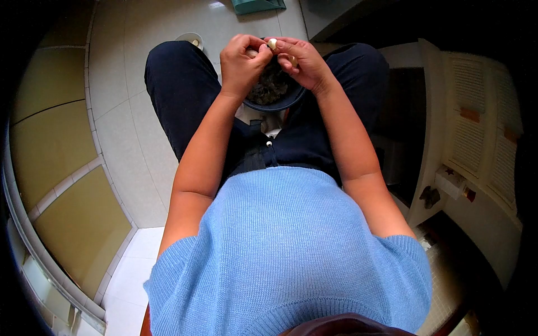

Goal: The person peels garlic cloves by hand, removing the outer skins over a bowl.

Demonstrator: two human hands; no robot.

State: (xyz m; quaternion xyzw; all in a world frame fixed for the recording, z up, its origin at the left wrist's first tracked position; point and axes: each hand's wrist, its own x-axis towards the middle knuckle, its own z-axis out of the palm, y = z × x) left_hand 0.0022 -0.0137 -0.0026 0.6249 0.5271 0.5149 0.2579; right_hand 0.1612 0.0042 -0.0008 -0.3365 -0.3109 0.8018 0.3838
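Note:
Both hands meet above a dark round container point(269, 106) between my knees, which holds dark, crumpled material point(268, 89). A small whitish piece point(272, 43) sits between the fingertips of my right hand point(302, 60), whose fingers are pinched on it. My left hand point(242, 60) is closed, its thumb and fingertips touching or nearly touching the same piece; another pale piece point(251, 54) shows inside its curled fingers. Something pale point(293, 61) also shows by the curled lower fingers of my right hand. What these pale pieces are, I cannot tell.
A white bowl point(198, 41) with pale pieces stands on the tiled floor point(126, 112) beyond my left knee. A green object point(258, 5) lies at the top. Cabinet doors point(67, 123) line the left; a pale louvred panel point(468, 117) stands on the right.

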